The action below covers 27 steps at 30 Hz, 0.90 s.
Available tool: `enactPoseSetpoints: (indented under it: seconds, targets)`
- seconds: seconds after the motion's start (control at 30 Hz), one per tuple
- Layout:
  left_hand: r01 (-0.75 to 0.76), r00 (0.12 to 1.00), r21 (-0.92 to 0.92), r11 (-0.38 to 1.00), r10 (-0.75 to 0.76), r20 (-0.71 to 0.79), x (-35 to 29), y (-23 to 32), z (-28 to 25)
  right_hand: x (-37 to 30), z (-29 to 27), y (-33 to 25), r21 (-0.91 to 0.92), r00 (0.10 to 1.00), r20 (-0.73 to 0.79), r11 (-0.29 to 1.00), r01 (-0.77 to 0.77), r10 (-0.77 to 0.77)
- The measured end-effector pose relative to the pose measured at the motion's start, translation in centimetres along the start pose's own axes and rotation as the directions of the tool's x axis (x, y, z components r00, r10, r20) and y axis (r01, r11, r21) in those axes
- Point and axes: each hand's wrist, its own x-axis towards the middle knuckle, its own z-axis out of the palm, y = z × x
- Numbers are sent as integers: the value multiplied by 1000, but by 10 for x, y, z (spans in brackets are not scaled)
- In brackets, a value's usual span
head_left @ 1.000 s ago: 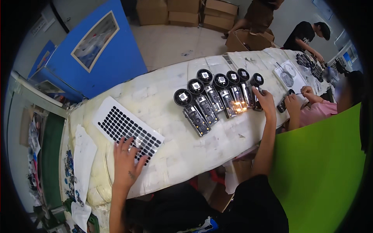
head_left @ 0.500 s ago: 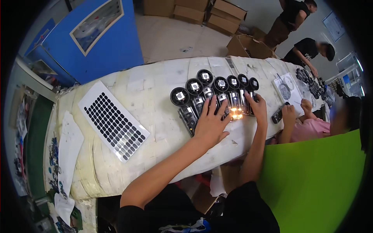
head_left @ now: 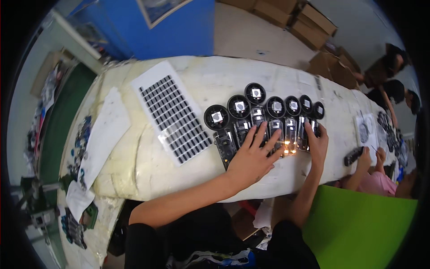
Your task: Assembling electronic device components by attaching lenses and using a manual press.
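Observation:
A fanned row of several black torch-like devices (head_left: 225, 144) with round heads lies on the covered table in front of me. Each round head has a white square at its centre. Fingers spread, my left hand (head_left: 250, 165) rests over the lower bodies of the middle devices and hides part of them. At the row's right end my right hand (head_left: 317, 145) touches the last devices, its fingers apart and bent over them. Between the two hands, orange-white lights (head_left: 290, 148) glow at the lower end of the row.
A white sheet of dark oval stickers (head_left: 197, 112) lies left of the devices, with crumpled white paper (head_left: 105, 134) farther left. At the right, a co-worker's hands (head_left: 365, 159) are near a black device (head_left: 353, 156). A green panel (head_left: 363, 224) stands at lower right; cardboard boxes (head_left: 313, 24) lie beyond the table.
The whole view has shifted, so the table, sticker sheet and devices appear farther right. Both hands stay on the row in nearly the same places, and the lights still glow.

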Motion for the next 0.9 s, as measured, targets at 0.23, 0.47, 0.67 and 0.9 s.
enactPoseSetpoints:
  seconds: [0.23, 0.47, 0.67, 0.9]
  targets:
    - [39, 998, 11, 999, -40, 58, -67, -46, -35, -61, 55, -66, -7, 1000, -14, 1000, 19, -19]
    - [55, 997, 1, 998, -55, 50, -129, -84, -68, -111, 97, -108, -31, 1000, -19, 999, 8, -8]
    - [140, 989, 88, 986, -135, -54, -170, -97, -84, -141, 128, -137, 22, 995, 18, 995, 98, -99]
    - [217, 970, 160, 963, -194, -145, -184, -97, -89, -151, 142, -159, -42, 986, 141, 994, 97, -90]
